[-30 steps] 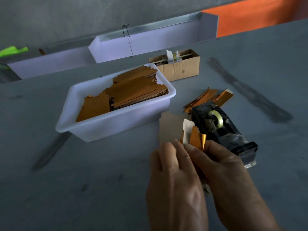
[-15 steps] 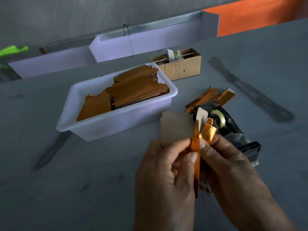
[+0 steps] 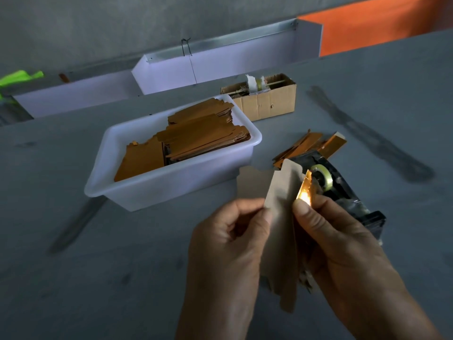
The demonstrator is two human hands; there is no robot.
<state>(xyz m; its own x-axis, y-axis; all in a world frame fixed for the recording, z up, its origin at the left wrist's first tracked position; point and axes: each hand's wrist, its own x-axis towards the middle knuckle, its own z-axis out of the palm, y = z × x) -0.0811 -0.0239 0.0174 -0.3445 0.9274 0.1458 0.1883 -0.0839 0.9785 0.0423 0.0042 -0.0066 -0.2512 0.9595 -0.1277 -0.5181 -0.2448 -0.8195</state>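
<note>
Surface: I see a grey table (image 3: 73, 278) with dark smeared streaks on both sides.
Room: a grey wall (image 3: 122, 25) runs along the back. White troughs (image 3: 220, 67) sit at the table's far edge, with an orange panel (image 3: 380, 25) at far right and a green scrap (image 3: 19, 77) at far left.
Tub (image 3: 171, 187): white plastic, left of centre. It holds stacks of flat orange blanks (image 3: 196, 141), lying at a slant.
Box (image 3: 269, 104): cardboard and open-topped, just behind the tub. A tape roll (image 3: 257, 83) and white scraps show inside; I can't make out the rest.
Dispenser (image 3: 343, 192): black, to the right of the tub, with a clear tape reel (image 3: 323, 177) on it. Loose orange strips (image 3: 311, 143) lie just behind it.
Card (image 3: 282, 204): held off the table between both hands, in front of the dispenser. Its plain brown side faces me, and a shiny orange flap (image 3: 305, 190) is folded out at its upper right.
Left hand (image 3: 228, 253): thumb and forefinger pinch the card's left edge.
Right hand (image 3: 343, 253): the thumb presses the card's right edge just below the flap. The fingers curl behind the card.
</note>
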